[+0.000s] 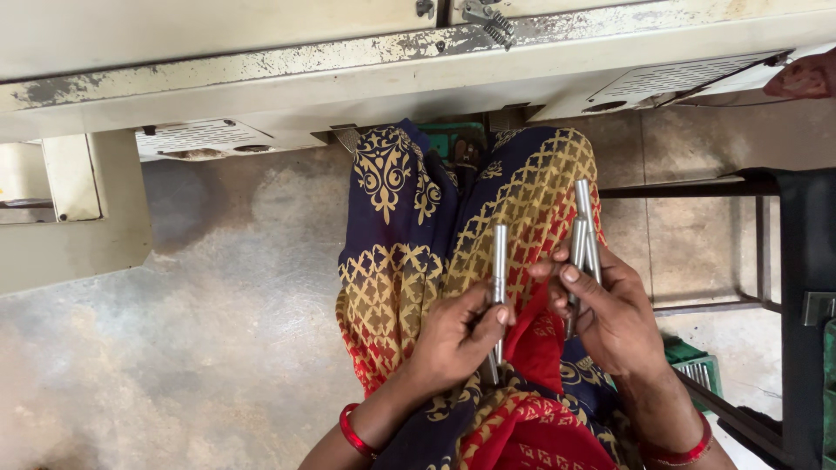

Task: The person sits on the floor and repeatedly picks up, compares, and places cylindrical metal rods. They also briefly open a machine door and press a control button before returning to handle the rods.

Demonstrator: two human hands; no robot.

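Beneath a worn cream bench edge (418,78), over a patterned cloth (392,261) on the lap, one metal rod (499,278) is pinched upright by the left hand (453,335), seemingly for checking, while several rods (585,235) are clasped bunched in the right hand (614,318).

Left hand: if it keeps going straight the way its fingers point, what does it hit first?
Probably the right hand. The left hand holding one metal rod points right and slightly up, toward the right hand's fingertips gripping several rods. Depth unclear; only a narrow gap shows.
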